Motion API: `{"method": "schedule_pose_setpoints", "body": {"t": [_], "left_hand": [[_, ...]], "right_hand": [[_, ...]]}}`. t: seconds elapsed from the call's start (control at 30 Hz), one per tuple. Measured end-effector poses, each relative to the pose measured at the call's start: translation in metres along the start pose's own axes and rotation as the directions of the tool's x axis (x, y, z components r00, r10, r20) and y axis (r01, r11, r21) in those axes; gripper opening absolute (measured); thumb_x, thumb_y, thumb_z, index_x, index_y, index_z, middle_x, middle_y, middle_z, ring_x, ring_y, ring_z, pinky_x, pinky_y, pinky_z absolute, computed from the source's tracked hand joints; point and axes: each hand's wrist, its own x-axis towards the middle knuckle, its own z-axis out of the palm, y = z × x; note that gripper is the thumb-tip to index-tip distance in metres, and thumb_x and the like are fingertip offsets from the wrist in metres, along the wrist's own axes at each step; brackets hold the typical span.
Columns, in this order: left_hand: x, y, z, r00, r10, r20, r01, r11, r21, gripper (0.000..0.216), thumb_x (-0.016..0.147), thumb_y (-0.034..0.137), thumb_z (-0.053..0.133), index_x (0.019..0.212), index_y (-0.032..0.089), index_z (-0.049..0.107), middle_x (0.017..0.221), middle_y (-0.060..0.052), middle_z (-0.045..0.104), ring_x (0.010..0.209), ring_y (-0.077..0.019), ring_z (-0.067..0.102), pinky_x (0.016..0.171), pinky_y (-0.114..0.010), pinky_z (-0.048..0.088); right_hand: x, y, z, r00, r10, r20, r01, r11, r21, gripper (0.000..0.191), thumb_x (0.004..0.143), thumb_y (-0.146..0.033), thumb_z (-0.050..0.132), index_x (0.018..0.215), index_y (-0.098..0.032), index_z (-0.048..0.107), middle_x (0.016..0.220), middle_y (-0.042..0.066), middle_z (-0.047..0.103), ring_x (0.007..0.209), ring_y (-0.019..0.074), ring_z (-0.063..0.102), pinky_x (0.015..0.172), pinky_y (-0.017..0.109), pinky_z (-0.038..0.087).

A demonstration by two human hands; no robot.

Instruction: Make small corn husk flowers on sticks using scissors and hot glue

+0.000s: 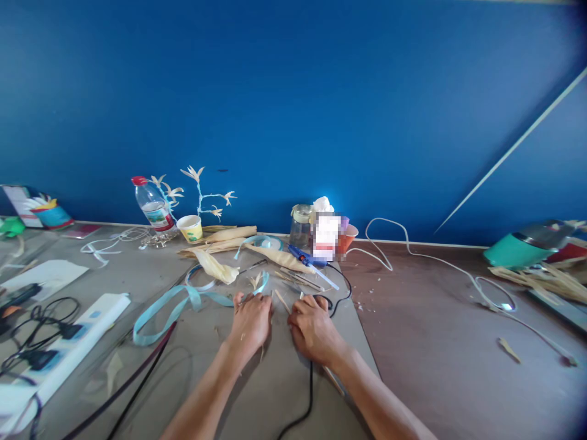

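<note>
My left hand (251,318) is closed, with its fingers curled down near the table. A light blue ribbon (158,335) loops in from the left to its fingers and shows again just beyond them, beside a small pale husk flower (255,282). To the right, my right hand (314,324) is also closed; a short whitish tip sticks up at its fingers, but what they hold is hidden. Between the hands lies a thin pale stick (280,302). Beyond them a blue glue gun (300,255) rests among dried corn husks (277,258).
A white power strip (87,333) with black cables lies at left. Along the blue wall stand a plastic bottle (156,205), a yellow paper cup (190,229) with flowered branches beside it, and a glass jar (301,226). A white cable (440,259) crosses the brown table at right.
</note>
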Motion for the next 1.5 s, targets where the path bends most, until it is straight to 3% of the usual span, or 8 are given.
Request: {"method": "schedule_pose_setpoints", "body": {"t": [0.13, 0.37, 0.8, 1.07, 1.23, 1.5], "left_hand": [[0.000, -0.002, 0.000, 0.999, 0.011, 0.033, -0.012, 1.000, 0.007, 0.023, 0.081, 0.011, 0.038, 0.080, 0.019, 0.060, 0.085, -0.008, 0.065, 0.088, -0.0229, 0.057, 0.089, -0.044, 0.026], [0.002, -0.003, 0.001, 0.999, 0.012, 0.048, -0.012, 1.000, -0.003, 0.015, 0.081, 0.023, 0.045, 0.082, 0.020, 0.060, 0.086, -0.007, 0.065, 0.089, -0.0233, 0.057, 0.090, -0.043, 0.025], [0.001, -0.003, 0.001, 0.999, 0.010, 0.041, -0.009, 1.000, -0.024, 0.031, 0.081, 0.008, 0.036, 0.092, 0.024, 0.060, 0.091, -0.006, 0.062, 0.088, -0.0213, 0.058, 0.091, -0.045, 0.023], [-0.003, -0.004, -0.004, 0.989, 0.127, 0.070, -0.127, 0.992, -0.017, 0.028, 0.082, 0.009, 0.036, 0.086, 0.022, 0.061, 0.093, -0.006, 0.059, 0.089, -0.0200, 0.057, 0.094, -0.045, 0.021], [-0.002, -0.011, -0.003, 0.986, 0.152, 0.070, -0.151, 0.988, -0.011, 0.025, 0.082, 0.010, 0.038, 0.080, 0.021, 0.061, 0.087, -0.004, 0.059, 0.085, -0.0188, 0.057, 0.094, -0.044, 0.022], [-0.003, -0.014, -0.005, 0.976, 0.210, 0.065, -0.210, 0.978, -0.001, 0.026, 0.082, 0.009, 0.038, 0.084, 0.022, 0.060, 0.094, -0.006, 0.056, 0.084, -0.0179, 0.056, 0.095, -0.043, 0.021]], "right_hand": [[0.000, 0.000, -0.002, 1.000, -0.015, -0.015, 0.015, 1.000, 0.014, 0.017, 0.079, -0.020, 0.049, 0.067, -0.020, 0.061, 0.075, 0.004, 0.058, 0.086, 0.0210, 0.046, 0.080, 0.037, 0.026], [-0.002, 0.003, -0.006, 0.999, -0.018, -0.035, 0.017, 1.000, -0.019, 0.022, 0.079, -0.020, 0.048, 0.061, -0.019, 0.060, 0.071, 0.004, 0.058, 0.085, 0.0202, 0.046, 0.077, 0.037, 0.026], [-0.003, 0.005, -0.006, 1.000, -0.019, -0.001, 0.019, 0.998, -0.062, 0.021, 0.078, -0.020, 0.050, 0.060, -0.018, 0.060, 0.070, 0.003, 0.058, 0.084, 0.0197, 0.047, 0.075, 0.038, 0.025], [-0.003, 0.007, -0.005, 0.997, -0.030, -0.075, 0.031, 0.999, 0.012, 0.021, 0.078, -0.017, 0.051, 0.059, -0.019, 0.059, 0.066, 0.002, 0.057, 0.080, 0.0184, 0.049, 0.073, 0.035, 0.026], [-0.003, 0.010, -0.003, 0.998, -0.011, -0.062, 0.013, 1.000, 0.028, 0.023, 0.080, -0.019, 0.050, 0.059, -0.019, 0.058, 0.067, 0.002, 0.057, 0.078, 0.0181, 0.049, 0.073, 0.035, 0.027], [-0.004, 0.010, -0.003, 0.997, -0.028, -0.074, 0.031, 0.998, 0.046, 0.019, 0.080, -0.021, 0.053, 0.062, -0.021, 0.061, 0.068, 0.002, 0.056, 0.078, 0.0195, 0.050, 0.072, 0.035, 0.028]]}}
